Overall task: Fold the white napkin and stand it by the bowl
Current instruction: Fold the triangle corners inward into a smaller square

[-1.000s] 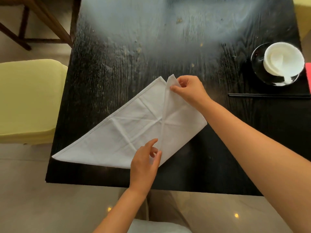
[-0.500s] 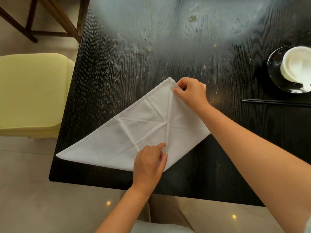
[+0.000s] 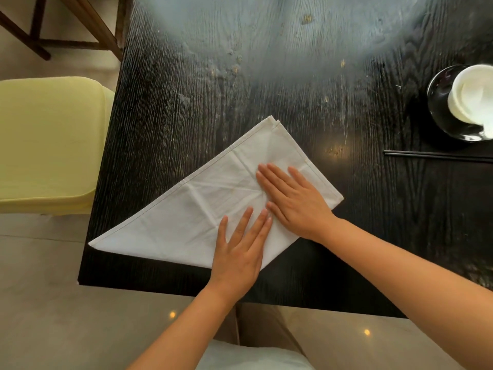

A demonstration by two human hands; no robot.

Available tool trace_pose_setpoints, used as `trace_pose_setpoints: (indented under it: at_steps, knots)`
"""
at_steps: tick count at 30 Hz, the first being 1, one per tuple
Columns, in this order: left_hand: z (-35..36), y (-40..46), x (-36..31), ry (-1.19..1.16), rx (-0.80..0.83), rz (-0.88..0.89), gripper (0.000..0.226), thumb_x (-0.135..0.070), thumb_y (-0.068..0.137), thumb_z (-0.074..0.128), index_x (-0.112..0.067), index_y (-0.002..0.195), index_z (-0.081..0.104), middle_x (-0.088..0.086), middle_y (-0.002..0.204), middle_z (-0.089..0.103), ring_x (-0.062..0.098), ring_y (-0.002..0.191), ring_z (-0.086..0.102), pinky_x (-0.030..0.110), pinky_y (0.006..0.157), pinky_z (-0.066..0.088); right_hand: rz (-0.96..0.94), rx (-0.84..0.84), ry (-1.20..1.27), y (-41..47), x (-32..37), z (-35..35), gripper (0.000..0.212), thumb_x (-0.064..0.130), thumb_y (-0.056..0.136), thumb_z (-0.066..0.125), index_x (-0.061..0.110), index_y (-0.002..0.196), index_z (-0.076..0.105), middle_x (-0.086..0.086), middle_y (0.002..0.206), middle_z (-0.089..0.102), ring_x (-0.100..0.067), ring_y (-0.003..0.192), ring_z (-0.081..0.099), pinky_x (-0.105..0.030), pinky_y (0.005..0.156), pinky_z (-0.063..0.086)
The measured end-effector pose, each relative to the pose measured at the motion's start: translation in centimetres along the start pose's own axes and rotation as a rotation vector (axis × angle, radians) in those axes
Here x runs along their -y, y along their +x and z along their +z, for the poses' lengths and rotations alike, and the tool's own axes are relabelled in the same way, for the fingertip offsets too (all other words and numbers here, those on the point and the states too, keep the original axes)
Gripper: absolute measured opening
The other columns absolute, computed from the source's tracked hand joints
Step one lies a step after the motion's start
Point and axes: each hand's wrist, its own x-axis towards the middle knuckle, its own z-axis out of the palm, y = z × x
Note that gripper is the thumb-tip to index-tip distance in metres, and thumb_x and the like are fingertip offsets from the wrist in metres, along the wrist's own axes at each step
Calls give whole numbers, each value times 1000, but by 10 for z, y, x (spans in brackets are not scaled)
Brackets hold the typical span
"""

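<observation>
Now both hands lie flat and open on the white napkin (image 3: 186,222), holding nothing — a moment ago the right hand (image 3: 296,206) was pinching the far corner near 12 o'clock and the left hand (image 3: 240,249) was pinning the near edge with its fingertips. That corner has since been laid down onto the cloth, and the palms have come down to press the new crease, fingers spread and touching near the middle fold line. The napkin lies on the dark surface (image 3: 266,76) as a long, flat wedge, its sharp tip pointing toward 8 o'clock at the surface's near edge and its doubled corner toward 12 o'clock. The bowl (image 3: 472,94) sits on a dark saucer (image 3: 440,102) well apart at 2 o'clock, with black chopsticks (image 3: 437,157) lying just below it. By my reading, this fold is set but the job is only partly done: the cloth is still flat, more folds are likely needed before it can stand, and it must yet travel toward 2 o'clock to reach the bowl.
</observation>
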Motion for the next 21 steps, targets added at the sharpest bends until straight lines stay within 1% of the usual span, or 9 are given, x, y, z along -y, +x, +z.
trace_pose_setpoints:
  at_steps: [2, 4, 7, 10, 13, 16, 17, 19, 21]
  knots:
    - [-1, -1, 0, 7, 48, -6, 52, -31, 97, 23, -16, 147, 21, 1, 155, 22, 23, 143, 14, 56, 110, 15, 5, -5, 9, 13, -5, -3, 58, 37, 96, 23, 7, 146, 20, -8, 154, 21, -19, 142, 15, -38, 115, 7]
    - [-3, -4, 0, 3, 109, -18, 55, -40, 98, 14, -16, 148, 19, 1, 156, 20, 22, 144, 12, 56, 110, 13, 38, -1, 7, 31, -11, -6, 61, 40, 95, 23, 6, 145, 22, -11, 153, 24, -21, 142, 17, -38, 114, 7]
    - [-4, -17, 0, -1, 165, 32, 63, -51, 95, 22, -18, 148, 19, 0, 156, 16, 22, 144, 13, 58, 109, 14, 98, -2, -33, 61, -21, -11, 65, 43, 93, 18, 7, 147, 18, -10, 155, 20, -21, 143, 15, -36, 115, 1]
    - [-4, -37, 3, 1, 184, 107, 63, -53, 95, 23, -20, 148, 21, -1, 157, 16, 22, 144, 14, 60, 108, 15, 133, -5, -84, 78, -29, -14, 67, 45, 91, 16, 11, 148, 10, -5, 158, 10, -18, 145, 6, -38, 116, -1]
    - [-6, -45, 6, 2, 201, 120, 62, -53, 95, 21, -21, 148, 20, -2, 157, 15, 22, 144, 12, 61, 106, 16, 167, -1, -115, 84, -31, -17, 69, 47, 90, 13, 13, 149, 6, -3, 158, 6, -16, 145, 3, -38, 116, -3]
    - [-9, -45, 8, 18, 212, 145, 62, -56, 95, 19, -25, 148, 20, -1, 157, 16, 24, 144, 13, 62, 105, 16, 214, 8, -130, 85, -26, -20, 73, 54, 87, 4, 16, 149, 6, -1, 159, 6, -15, 145, 3, -45, 114, -7]
    - [-10, -45, 8, 21, 215, 154, 62, -57, 94, 18, -26, 148, 20, 0, 157, 16, 24, 144, 13, 62, 105, 16, 213, -9, -129, 81, -21, -21, 73, 56, 87, 5, 18, 149, 8, -2, 158, 8, -16, 145, 4, -49, 113, -7]
    - [-11, -45, 8, 27, 220, 145, 63, -58, 93, 19, -27, 148, 20, 0, 157, 16, 24, 144, 13, 64, 104, 15, 140, -64, -111, 61, -8, -22, 67, 55, 91, 14, 21, 148, 14, -5, 157, 14, -20, 145, 8, -56, 112, -5]
    - [-10, -45, 7, 31, 214, 128, 64, -59, 93, 19, -29, 148, 18, 0, 157, 14, 24, 144, 11, 67, 104, 14, 59, -109, -94, 26, 8, -17, 61, 51, 95, 20, 23, 148, 14, -6, 157, 15, -20, 144, 6, -56, 112, -2]
